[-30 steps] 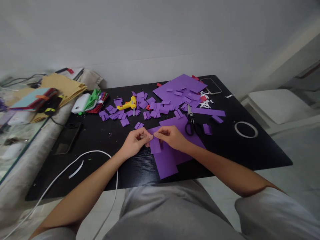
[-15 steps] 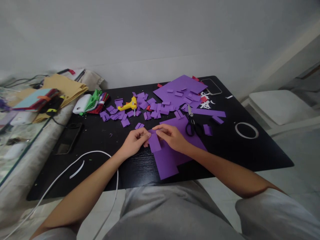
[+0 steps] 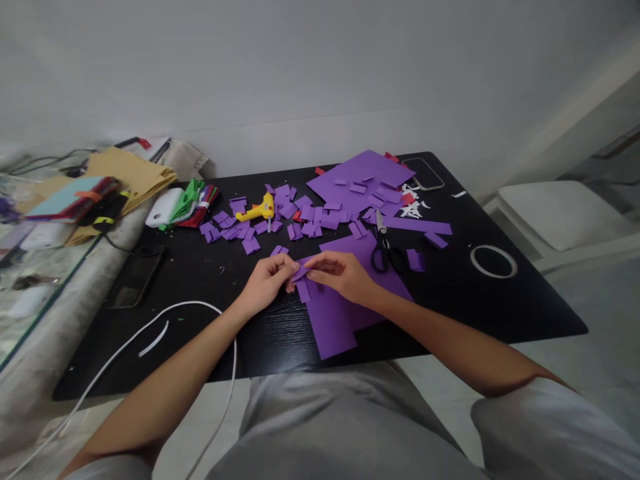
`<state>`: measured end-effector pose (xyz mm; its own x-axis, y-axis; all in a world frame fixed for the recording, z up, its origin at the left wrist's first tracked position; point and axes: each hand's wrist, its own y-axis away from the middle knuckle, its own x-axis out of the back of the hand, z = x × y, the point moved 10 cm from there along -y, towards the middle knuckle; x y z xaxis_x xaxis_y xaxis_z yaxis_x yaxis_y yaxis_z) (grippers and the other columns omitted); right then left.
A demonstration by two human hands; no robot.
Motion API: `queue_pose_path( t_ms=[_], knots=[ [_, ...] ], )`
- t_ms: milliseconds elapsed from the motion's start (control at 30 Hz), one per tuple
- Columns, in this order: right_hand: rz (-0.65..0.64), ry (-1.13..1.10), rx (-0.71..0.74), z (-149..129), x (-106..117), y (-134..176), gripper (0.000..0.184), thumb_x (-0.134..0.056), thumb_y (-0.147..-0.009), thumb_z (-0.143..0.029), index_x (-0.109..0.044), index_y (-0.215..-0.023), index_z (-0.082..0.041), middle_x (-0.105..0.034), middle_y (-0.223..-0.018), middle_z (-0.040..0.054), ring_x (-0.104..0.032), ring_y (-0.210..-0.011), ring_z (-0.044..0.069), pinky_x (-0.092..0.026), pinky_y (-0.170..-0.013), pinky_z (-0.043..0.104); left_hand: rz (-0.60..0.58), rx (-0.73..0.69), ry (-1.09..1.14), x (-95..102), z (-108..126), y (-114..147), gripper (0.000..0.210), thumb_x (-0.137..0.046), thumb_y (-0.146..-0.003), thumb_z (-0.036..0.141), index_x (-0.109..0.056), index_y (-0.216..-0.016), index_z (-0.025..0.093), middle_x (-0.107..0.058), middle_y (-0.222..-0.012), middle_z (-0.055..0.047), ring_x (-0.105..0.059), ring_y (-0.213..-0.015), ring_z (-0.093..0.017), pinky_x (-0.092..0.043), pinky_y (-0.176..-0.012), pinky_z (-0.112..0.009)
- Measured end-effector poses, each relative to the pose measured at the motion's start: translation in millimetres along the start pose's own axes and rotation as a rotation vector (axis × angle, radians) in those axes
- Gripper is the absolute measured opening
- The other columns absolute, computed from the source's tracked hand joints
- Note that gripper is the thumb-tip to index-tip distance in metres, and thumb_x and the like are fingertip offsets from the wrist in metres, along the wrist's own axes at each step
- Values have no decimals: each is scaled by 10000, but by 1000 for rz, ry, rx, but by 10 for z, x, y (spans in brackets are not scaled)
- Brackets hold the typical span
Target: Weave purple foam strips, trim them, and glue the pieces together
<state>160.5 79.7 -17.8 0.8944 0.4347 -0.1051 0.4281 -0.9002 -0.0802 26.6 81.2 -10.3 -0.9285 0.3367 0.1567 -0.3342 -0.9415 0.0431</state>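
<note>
The strip (image 3: 303,292), flat half a second ago, now bends between left hand (image 3: 273,277) and right hand (image 3: 345,275), each grip pinching it above the sheet (image 3: 333,328), near on the counter (image 3: 480,307); folding seems underway.

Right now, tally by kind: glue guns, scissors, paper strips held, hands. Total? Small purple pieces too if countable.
Yellow glue gun: 1
Scissors: 1
Purple strip held: 1
Hands: 2 (left hand, right hand)
Total: 5
Small purple pieces overlap too much to count, so they're left out.
</note>
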Motion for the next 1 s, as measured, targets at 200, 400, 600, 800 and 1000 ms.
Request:
queue_pose_path(
  t_ms=[200,400,600,800,1000],
  knots=[
    [-41,-45,4,0,-53,5,347,-884,-738,-382,-751,-1002,-201,-796,-948,41,-765,-899,186,-610,-904,354,9,-11,6,5,2,-6,424,-702,-879,534,-594,-664,185,-616,-522,12,-542,-475,-127,-429,-534,-262],
    [-15,-28,-13,17,-36,15,294,-876,-739,-368,-759,-945,-194,-795,-928,38,-761,-882,187,-609,-888,346,13,-7,13,2,-14,-9,449,-714,-873,562,-598,-662,183,-613,-520,17,-538,-470,-121,-439,-528,-259],
    [91,19,5,-21,88,-13,275,-788,-829,-441,-764,-960,-201,-786,-940,43,-734,-876,205,-603,-822,352,41,-57,44,32,38,14,402,-685,-905,557,-704,-847,159,-695,-725,-25,-639,-652,-158,-527,-660,-286],
    [161,102,34,-82,189,-15,261,-771,-842,-453,-745,-850,-193,-762,-911,34,-695,-899,198,-561,-884,340,-22,-78,165,-52,-9,26,404,-838,-809,361,-700,-1137,170,-727,-914,-40,-678,-801,-148,-555,-746,-265],
    [220,-37,-22,-29,239,-14,327,-812,-785,-493,-669,-736,-203,-672,-744,-15,-647,-723,157,-580,-755,308,-10,-118,159,-52,-36,11,401,-878,-761,246,-692,-1109,174,-739,-914,-36,-692,-802,-133,-550,-727,-238]
  ],
)
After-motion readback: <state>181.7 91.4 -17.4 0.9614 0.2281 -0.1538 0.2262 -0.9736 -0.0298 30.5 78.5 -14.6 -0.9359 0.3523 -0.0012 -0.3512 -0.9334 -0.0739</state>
